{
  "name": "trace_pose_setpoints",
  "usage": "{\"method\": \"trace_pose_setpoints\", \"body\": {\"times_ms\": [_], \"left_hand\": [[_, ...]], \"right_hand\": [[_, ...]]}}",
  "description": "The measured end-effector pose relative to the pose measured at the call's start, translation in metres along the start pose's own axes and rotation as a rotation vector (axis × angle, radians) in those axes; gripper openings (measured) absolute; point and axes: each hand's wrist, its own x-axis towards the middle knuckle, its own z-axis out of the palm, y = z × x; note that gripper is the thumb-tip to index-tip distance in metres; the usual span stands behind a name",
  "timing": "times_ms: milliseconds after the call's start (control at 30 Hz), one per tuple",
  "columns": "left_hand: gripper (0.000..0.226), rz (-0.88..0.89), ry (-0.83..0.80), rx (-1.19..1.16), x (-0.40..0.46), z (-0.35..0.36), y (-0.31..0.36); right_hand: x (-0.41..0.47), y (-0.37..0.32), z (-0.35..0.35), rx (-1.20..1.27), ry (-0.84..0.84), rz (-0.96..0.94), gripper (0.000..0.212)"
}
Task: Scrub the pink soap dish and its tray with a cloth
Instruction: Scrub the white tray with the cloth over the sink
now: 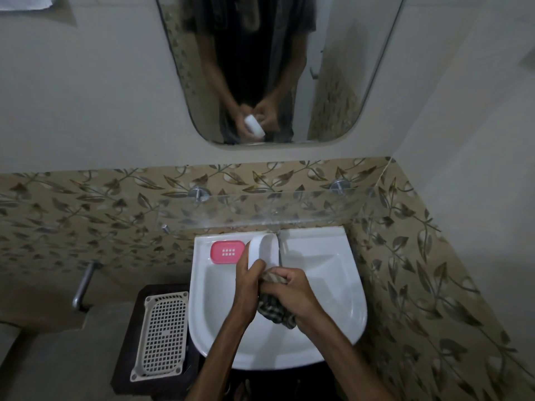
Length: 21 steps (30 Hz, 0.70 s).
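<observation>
My left hand [248, 287] grips the near end of a white oval soap tray [265, 250], held tilted on edge over the white sink [341, 287]. My right hand [292, 293] clutches a dark checked cloth [275, 309] and presses it against the tray's near end. The pink soap dish insert [227, 251], with small drain holes in its middle, lies flat on the sink's back left ledge, apart from both hands.
A tap [282, 244] stands at the sink's back, behind the tray. A glass shelf [260, 209] runs above it, under a mirror [275, 68]. Left of the sink, a beige perforated basket [162, 331] rests on a dark stool. A metal handle [84, 285] juts from the left wall.
</observation>
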Motion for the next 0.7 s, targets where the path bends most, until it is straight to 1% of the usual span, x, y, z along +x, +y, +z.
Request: {"method": "trace_pose_setpoints", "body": {"times_ms": [33, 100, 133, 167, 233, 267, 333, 367, 433, 467, 500, 567, 633, 700], "left_hand": [[0.063, -0.006, 0.001, -0.001, 0.000, -0.001, 0.000], [0.059, 0.028, -0.050, 0.025, 0.000, 0.001, 0.003], [0.059, 0.055, -0.069, 0.037, -0.001, 0.002, 0.006], [0.059, 0.072, -0.067, 0.035, -0.002, 0.003, 0.007], [0.061, 0.073, -0.040, 0.001, -0.002, 0.002, 0.005], [0.062, 0.078, -0.042, -0.002, -0.002, 0.001, 0.004], [0.066, 0.117, -0.079, 0.024, -0.003, 0.002, 0.008], [0.067, 0.127, -0.090, 0.037, -0.003, 0.003, 0.011], [0.068, 0.149, -0.093, 0.056, -0.003, 0.005, 0.013], [0.069, 0.156, -0.086, 0.058, -0.003, 0.003, 0.012], [0.069, 0.153, -0.078, 0.054, -0.002, 0.001, 0.011], [0.069, 0.133, -0.057, 0.041, 0.000, -0.004, 0.011], [0.068, 0.127, -0.046, 0.039, 0.001, -0.004, 0.013], [0.066, 0.114, -0.058, 0.044, -0.001, -0.001, 0.012]], "right_hand": [[0.002, 0.002, -0.001, -0.011, -0.002, -0.010, 0.012], [0.006, 0.006, -0.002, -0.094, 0.104, -0.031, 0.005], [0.006, 0.009, -0.001, -0.130, 0.134, -0.035, 0.005], [0.004, 0.010, 0.000, -0.135, 0.117, -0.030, 0.005], [0.002, 0.010, 0.002, -0.069, 0.027, -0.015, 0.004], [0.002, 0.011, 0.001, -0.037, 0.011, -0.018, 0.005], [0.005, 0.014, 0.000, -0.049, 0.079, -0.032, 0.004], [0.005, 0.017, 0.001, -0.046, 0.109, -0.032, 0.009], [0.001, 0.020, 0.006, 0.076, 0.084, -0.009, 0.021], [-0.001, 0.020, 0.008, 0.156, 0.038, 0.007, 0.022], [-0.002, 0.020, 0.008, 0.239, -0.015, 0.000, 0.018], [-0.003, 0.017, 0.003, 0.325, -0.085, -0.031, 0.011], [-0.004, 0.020, 0.002, 0.301, -0.100, -0.094, 0.018], [-0.006, 0.024, 0.005, 0.205, -0.035, -0.154, 0.017]]}}
